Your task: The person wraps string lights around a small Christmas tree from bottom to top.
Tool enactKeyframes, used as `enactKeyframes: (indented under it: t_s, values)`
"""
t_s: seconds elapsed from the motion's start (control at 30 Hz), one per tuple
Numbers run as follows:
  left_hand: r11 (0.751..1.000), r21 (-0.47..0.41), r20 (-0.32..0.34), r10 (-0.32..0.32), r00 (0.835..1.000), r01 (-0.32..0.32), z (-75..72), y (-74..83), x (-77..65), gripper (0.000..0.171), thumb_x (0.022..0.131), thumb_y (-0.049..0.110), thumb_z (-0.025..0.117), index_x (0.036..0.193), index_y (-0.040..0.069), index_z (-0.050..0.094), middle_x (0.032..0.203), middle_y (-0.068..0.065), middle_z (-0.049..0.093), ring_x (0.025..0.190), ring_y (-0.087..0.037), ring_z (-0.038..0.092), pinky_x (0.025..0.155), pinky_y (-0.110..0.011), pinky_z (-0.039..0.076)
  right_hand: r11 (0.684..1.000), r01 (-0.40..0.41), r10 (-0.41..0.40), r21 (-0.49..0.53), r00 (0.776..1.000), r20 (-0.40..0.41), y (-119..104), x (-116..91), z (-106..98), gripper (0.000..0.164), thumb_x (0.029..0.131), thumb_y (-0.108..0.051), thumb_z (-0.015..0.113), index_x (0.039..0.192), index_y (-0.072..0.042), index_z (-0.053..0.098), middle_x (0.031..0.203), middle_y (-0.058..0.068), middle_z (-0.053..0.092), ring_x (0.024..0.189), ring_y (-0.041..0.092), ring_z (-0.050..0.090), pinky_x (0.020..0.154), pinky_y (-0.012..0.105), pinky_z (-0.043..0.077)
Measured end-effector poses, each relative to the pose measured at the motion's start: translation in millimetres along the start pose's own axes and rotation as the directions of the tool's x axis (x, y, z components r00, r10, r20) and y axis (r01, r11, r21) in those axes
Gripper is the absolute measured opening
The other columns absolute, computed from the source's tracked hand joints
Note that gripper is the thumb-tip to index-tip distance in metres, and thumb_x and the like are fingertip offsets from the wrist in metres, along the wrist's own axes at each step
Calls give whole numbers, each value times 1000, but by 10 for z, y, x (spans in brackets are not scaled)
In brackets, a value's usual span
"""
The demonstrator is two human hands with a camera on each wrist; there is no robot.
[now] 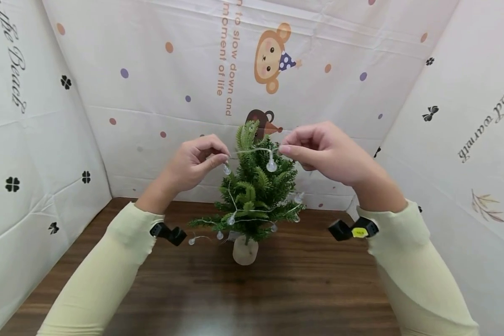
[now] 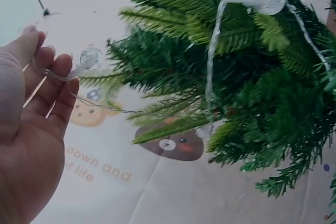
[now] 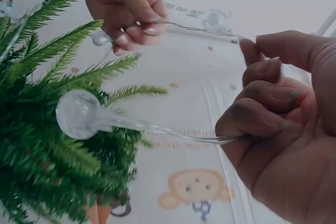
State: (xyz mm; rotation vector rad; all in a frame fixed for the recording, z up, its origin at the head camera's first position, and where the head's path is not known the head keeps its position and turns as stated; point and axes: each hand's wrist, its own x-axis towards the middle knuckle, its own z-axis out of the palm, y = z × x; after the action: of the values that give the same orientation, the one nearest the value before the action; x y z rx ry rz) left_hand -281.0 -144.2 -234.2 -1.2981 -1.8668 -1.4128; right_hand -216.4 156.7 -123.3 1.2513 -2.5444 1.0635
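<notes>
A small artificial Christmas tree [image 1: 262, 186] stands upright on the table, its round pale base [image 1: 245, 251] toward me. My left hand [image 1: 199, 161], left of the treetop, pinches the clear wire of a string of lights [image 1: 254, 150] between thumb and fingers. On the other side my right hand [image 1: 325, 151] pinches the same wire between thumb and forefinger. In the right wrist view its other fingers curl near another stretch of wire. Between the hands the wire spans in front of the treetop, with a clear round bulb [image 1: 271, 165] hanging from it. Lower down, the string winds over the branches.
The dark wood table [image 1: 185, 289] runs under the tree. White printed cloth [image 1: 151, 84] walls in the back and both sides. At lower left, a loose bulb [image 1: 192, 241] hangs past a branch tip. Black straps with small cameras circle both wrists.
</notes>
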Motion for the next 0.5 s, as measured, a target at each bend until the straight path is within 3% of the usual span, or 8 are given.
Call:
enactKeyframes:
  t_s: [0.23, 0.5]
  values:
    - [990, 114, 145, 64, 987, -81, 130, -84, 16, 5, 99, 6, 66, 101, 5, 70, 96, -2, 67, 90, -12, 61, 83, -26, 52, 984, 122, -117, 127, 992, -45, 231, -388, -41, 16, 102, 1, 57, 95, -4, 70, 64, 1, 40, 53, 17, 33, 46, 32, 29]
    - [981, 131, 210, 114, 971, -143, 219, -130, 33, 6, 99, 7, 66, 100, 4, 72, 96, -1, 69, 89, -11, 60, 82, -28, 50, 984, 125, -119, 130, 992, -51, 544, -755, -59, 20, 96, 11, 59, 98, -4, 73, 71, 0, 53, 56, 14, 41, 46, 31, 34]
